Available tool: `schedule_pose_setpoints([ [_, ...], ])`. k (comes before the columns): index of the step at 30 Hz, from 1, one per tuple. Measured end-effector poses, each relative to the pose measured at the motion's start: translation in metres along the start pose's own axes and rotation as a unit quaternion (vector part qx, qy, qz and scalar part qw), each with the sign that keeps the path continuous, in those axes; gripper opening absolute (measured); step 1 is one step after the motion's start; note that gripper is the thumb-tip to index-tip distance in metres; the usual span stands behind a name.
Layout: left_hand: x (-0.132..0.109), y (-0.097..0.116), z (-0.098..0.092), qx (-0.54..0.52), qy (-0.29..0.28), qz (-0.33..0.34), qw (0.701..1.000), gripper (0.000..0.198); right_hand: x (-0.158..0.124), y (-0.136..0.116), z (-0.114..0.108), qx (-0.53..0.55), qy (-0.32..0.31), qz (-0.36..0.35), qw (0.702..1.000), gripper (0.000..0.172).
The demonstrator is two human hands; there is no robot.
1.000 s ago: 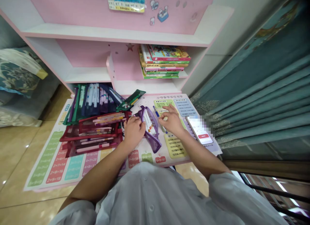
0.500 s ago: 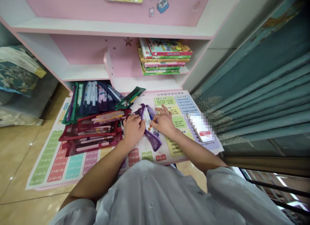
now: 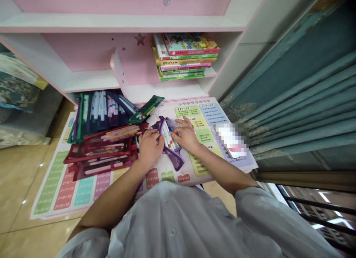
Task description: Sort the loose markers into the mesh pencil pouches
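A purple mesh pencil case (image 3: 177,161) lies unzipped on the desk, with several pens (image 3: 168,135) showing in its opening. My left hand (image 3: 151,147) is at the case's left side, fingers curled on its edge and thumb beside the pens. From the right, my right hand (image 3: 187,135) reaches to the opening with thumb and forefinger brought together in a pinch. Its other fingers are raised and apart. What sits between those two fingertips is too small to make out. Left of my left hand lie red mesh pencil cases (image 3: 96,156) filled with pens.
Green (image 3: 151,108) and dark blue pencil cases (image 3: 97,122) lie at the back left, against the pink-white shelf (image 3: 167,90). A stack of books (image 3: 185,61) rests on the shelf. At the desk's right are a phone (image 3: 230,141), partly blurred out, and a teal curtain (image 3: 292,102).
The camera view has shifted slightly, moving the shelf and books up and left in the picture. Both hands stay at the purple pencil case, with the right fingertips slightly further over its opening.
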State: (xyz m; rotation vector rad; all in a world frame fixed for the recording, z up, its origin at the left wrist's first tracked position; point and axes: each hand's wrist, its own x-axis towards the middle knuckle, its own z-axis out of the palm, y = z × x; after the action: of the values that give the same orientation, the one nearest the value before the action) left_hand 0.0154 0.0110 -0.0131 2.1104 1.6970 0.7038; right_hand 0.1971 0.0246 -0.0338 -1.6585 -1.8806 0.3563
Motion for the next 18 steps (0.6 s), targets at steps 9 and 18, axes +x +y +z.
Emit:
schedule_pose_setpoints([
  [9,0.000,0.000,0.000,0.001,0.000,0.006,1.000,0.024,0.004,0.002,0.003,0.054,0.008,0.006,0.999,0.027],
  [18,0.001,0.000,0.000,0.007,0.001,0.004,1.000,0.025,0.001,-0.008,0.008,0.005,0.009,0.024,1.000,0.030],
])
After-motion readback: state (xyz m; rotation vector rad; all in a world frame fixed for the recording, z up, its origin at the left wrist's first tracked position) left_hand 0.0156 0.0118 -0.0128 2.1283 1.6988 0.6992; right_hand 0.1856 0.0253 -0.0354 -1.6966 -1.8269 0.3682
